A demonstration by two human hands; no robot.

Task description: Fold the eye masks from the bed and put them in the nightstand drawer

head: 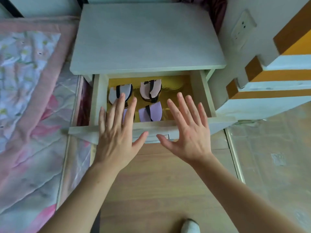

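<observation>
The nightstand drawer (201,91) stands pulled out, its floor yellow. Folded eye masks lie inside: a white one (123,91) at back left, a pink one (152,89) at back middle, a lilac one (154,112) at front middle. A fourth lilac mask (125,113) is mostly hidden under my left fingers. My left hand (117,130) hovers flat over the drawer's front left, fingers spread, holding nothing. My right hand (188,126) is spread flat over the drawer's front right, also empty.
The pale nightstand top (148,37) is above the drawer. A bed with a pink floral quilt (28,98) lies to the left. White and orange furniture (277,73) stands on the right. Wooden floor (159,182) and my white-socked foot (190,226) are below.
</observation>
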